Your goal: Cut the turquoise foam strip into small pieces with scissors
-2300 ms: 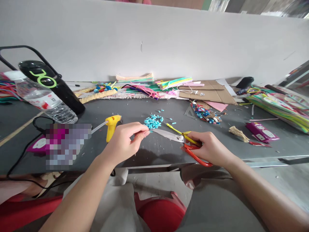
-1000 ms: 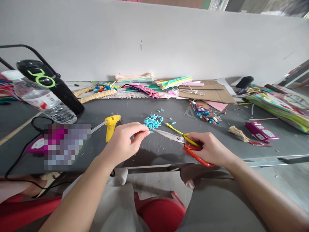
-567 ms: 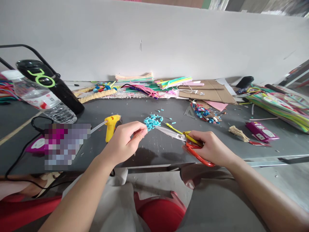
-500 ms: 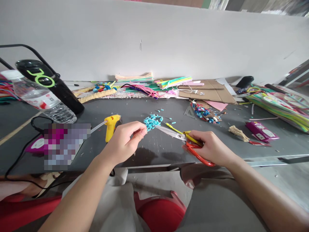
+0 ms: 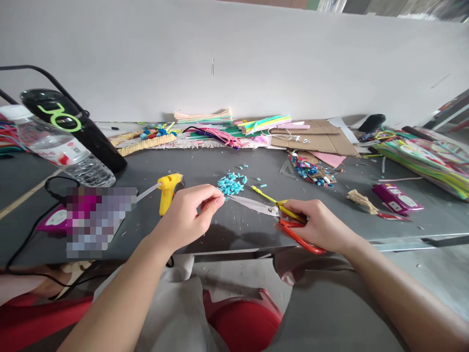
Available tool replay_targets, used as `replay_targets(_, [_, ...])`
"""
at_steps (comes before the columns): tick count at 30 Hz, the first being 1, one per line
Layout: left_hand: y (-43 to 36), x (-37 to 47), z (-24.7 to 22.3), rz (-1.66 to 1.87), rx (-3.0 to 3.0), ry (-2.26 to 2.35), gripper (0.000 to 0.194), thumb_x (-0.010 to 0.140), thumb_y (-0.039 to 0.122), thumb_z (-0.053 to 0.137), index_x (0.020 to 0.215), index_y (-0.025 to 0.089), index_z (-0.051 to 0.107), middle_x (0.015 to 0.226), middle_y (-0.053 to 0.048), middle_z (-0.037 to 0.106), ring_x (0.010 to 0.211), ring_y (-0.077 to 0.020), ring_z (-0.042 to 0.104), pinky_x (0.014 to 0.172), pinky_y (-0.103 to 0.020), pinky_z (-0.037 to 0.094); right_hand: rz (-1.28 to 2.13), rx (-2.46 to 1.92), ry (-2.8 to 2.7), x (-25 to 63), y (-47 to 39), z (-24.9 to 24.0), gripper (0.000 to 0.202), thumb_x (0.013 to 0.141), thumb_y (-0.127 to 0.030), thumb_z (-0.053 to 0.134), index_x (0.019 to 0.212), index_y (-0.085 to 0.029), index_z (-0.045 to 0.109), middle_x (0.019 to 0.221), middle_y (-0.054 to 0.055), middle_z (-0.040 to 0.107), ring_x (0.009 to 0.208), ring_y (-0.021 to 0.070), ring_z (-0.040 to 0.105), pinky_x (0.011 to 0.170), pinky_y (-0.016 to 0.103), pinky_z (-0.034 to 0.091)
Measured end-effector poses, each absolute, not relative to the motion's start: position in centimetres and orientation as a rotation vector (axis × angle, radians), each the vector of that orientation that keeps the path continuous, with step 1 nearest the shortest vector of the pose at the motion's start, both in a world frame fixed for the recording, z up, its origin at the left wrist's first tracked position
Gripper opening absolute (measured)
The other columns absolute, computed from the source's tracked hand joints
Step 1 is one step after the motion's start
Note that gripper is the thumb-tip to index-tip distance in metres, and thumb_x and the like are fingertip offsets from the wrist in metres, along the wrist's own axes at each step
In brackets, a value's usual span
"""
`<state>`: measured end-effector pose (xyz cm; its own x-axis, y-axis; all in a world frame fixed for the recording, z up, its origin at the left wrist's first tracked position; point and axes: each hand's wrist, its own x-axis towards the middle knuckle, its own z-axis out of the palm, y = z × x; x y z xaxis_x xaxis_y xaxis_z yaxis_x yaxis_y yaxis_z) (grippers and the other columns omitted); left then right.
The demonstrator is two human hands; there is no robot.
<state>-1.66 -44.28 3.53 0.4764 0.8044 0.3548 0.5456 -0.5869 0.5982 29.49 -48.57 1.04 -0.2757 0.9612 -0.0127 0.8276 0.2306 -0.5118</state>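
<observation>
My right hand (image 5: 311, 220) grips a pair of scissors (image 5: 256, 205) with red and yellow handles. Their blades look closed or nearly so and point left, tips beside my left fingertips. Thumb and forefinger of my left hand (image 5: 194, 208) are pinched together. A tiny bit of light blue shows at those fingertips by the blade tips; most of it is hidden. Just beyond lies a heap of short light-blue cut pieces (image 5: 230, 184), with a few strays behind and to the right. A thin yellow stick-like thing (image 5: 263, 194) lies behind the scissors.
A yellow glue gun (image 5: 168, 190) rests left of my left hand. Farther left are a plastic bottle (image 5: 69, 151) and a black bottle (image 5: 91, 137). Bundles of coloured pipe cleaners (image 5: 264, 124) and cardboard (image 5: 315, 137) line the back. A purple packet (image 5: 395, 198) sits right.
The scissors have shifted slightly left and toward me, so their tips moved from the heap's edge to my left fingertips. My left hand has hardly moved.
</observation>
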Motion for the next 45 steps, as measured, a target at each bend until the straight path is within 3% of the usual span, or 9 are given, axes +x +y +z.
replay_targets(45, [-44.24,-1.76,3.34,0.829,2.333,1.158,0.020,0.097,0.025,0.051,0.082,0.020,0.063,0.074,0.000,0.065,0.069,-0.0138,0.057,0.066,-0.027,0.044,0.680,-1.636,-2.224,29.36,-48.65,0.79,0.034,0.086,-0.040,0.064,0.071,-0.021,0.040,0.064,-0.006,0.036,0.065,0.0129,0.023,0.056,0.024,0.028])
